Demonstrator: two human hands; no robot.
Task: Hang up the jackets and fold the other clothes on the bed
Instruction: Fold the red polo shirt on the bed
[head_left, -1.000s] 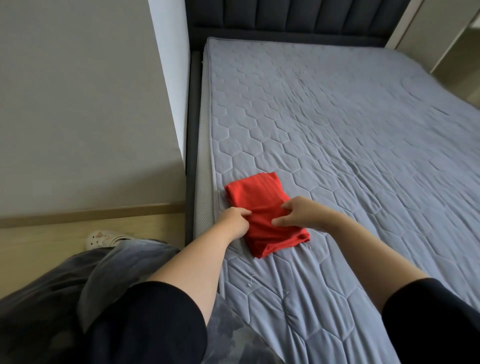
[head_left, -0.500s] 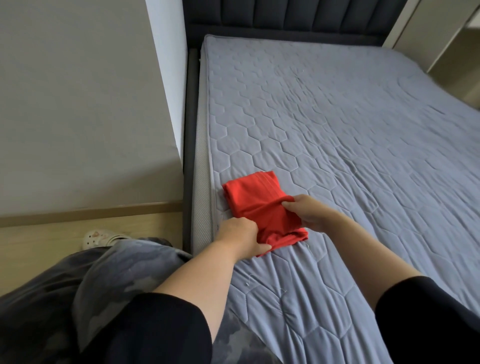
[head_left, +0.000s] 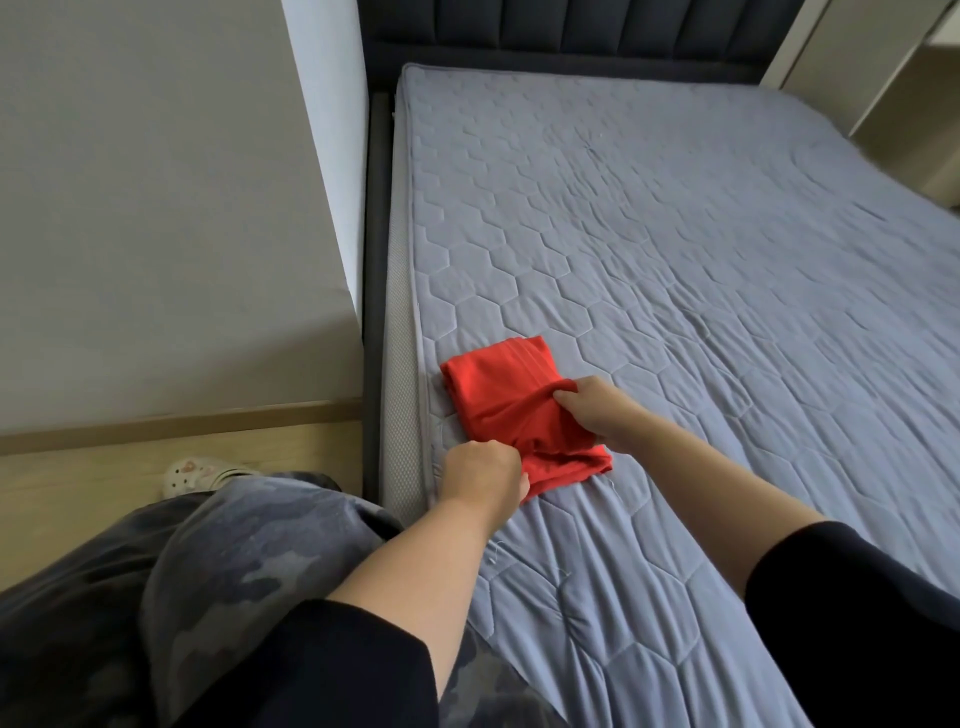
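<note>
A folded red garment (head_left: 498, 384) lies near the left edge of the grey quilted bed (head_left: 675, 260). My left hand (head_left: 480, 478) grips the garment's near corner with curled fingers. My right hand (head_left: 597, 410) pinches a fold of the red cloth at its right side, and the fabric bunches between the two hands. The garment's near edge is partly hidden under my hands.
A dark padded headboard (head_left: 571, 26) stands at the far end. A beige wall (head_left: 156, 208) and a strip of wooden floor (head_left: 104, 467) lie left of the bed. My camouflage trousers (head_left: 234, 571) and a white shoe (head_left: 192, 473) show at lower left.
My left hand has slid from the middle of the garment down to its near corner. My right hand has shifted slightly and now pulls up a fold, wrinkling the cloth.
</note>
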